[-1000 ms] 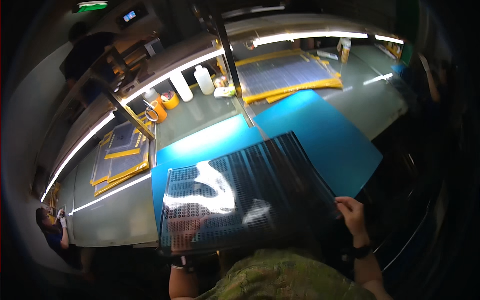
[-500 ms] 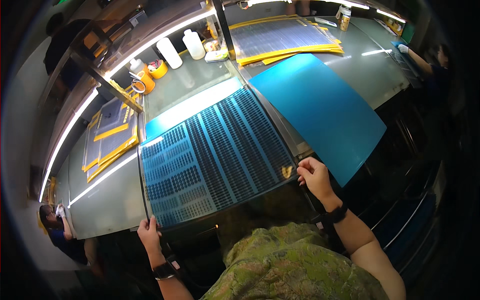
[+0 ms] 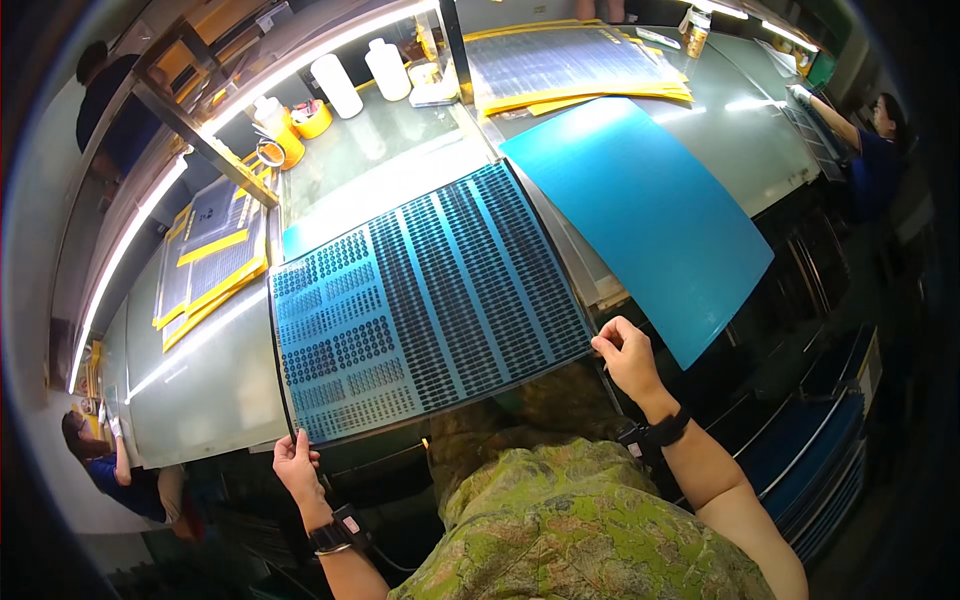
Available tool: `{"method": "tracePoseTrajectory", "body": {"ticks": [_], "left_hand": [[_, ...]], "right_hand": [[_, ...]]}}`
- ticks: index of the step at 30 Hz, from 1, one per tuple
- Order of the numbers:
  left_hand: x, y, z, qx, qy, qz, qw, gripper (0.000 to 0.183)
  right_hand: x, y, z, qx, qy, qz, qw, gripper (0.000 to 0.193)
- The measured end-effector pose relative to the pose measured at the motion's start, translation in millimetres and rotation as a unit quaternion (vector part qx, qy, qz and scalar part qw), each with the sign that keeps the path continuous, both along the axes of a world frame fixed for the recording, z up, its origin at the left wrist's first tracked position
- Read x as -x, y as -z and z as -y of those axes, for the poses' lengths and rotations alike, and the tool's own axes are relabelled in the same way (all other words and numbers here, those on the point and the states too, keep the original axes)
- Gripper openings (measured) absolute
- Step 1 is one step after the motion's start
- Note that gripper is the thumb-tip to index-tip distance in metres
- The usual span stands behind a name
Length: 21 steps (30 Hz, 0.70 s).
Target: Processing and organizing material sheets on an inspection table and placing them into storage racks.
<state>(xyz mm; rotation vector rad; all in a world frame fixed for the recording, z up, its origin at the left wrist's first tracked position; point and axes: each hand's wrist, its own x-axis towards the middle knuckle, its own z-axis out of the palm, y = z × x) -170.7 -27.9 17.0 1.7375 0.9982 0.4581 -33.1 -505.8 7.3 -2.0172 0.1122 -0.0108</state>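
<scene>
A large blue sheet (image 3: 430, 310) printed with rows of small dark shapes stretches in front of me, its dark-edged far end over the lit bench. My left hand (image 3: 298, 468) pinches its near left corner between thumb and fingers. At the near right corner, the fingers of my right hand (image 3: 628, 352) are closed on the same sheet. Just right of it lies a plain blue sheet (image 3: 640, 225), slightly curved, reaching past the bench's front edge. A small blue patch (image 3: 292, 241) shows beyond the printed sheet's far left corner.
Yellow-edged clear sheets are piled at the back (image 3: 570, 65) and at the left (image 3: 215, 255). White bottles (image 3: 388, 70) and yellow tape rolls (image 3: 311, 120) stand under the lit shelf; its post (image 3: 205, 145) rises nearby. Co-workers sit at far left (image 3: 125, 470) and far right (image 3: 870, 150).
The printed sheet's far edge has shifted away from me and slightly left, covering more of the blue area behind it. Both hands keep their grip; the yellowish reflection near its right corner is gone.
</scene>
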Motion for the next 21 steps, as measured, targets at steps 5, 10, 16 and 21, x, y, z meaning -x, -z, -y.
{"method": "tracePoseTrajectory", "body": {"ticks": [5, 10, 16, 21], "left_hand": [[-0.7, 4.8, 2.4, 0.058, -0.052, 0.050, 0.996, 0.010], [3.9, -12.6, 6.3, -0.133, -0.012, 0.121, 0.984, 0.009], [-6.6, -12.1, 1.9, -0.323, 0.026, 0.113, 0.939, 0.004], [11.1, 29.7, 9.5, -0.348, -0.047, 0.051, 0.935, 0.010]], "right_hand": [[-0.4, 3.3, -1.6, -0.058, 0.001, -0.034, 0.998, 0.013], [1.2, 15.7, -8.5, -0.070, 0.011, 0.010, 0.997, 0.012], [6.7, 22.4, 1.7, -0.059, -0.012, 0.009, 0.998, 0.011], [6.3, 25.8, 4.3, -0.081, -0.037, 0.012, 0.996, 0.010]]}}
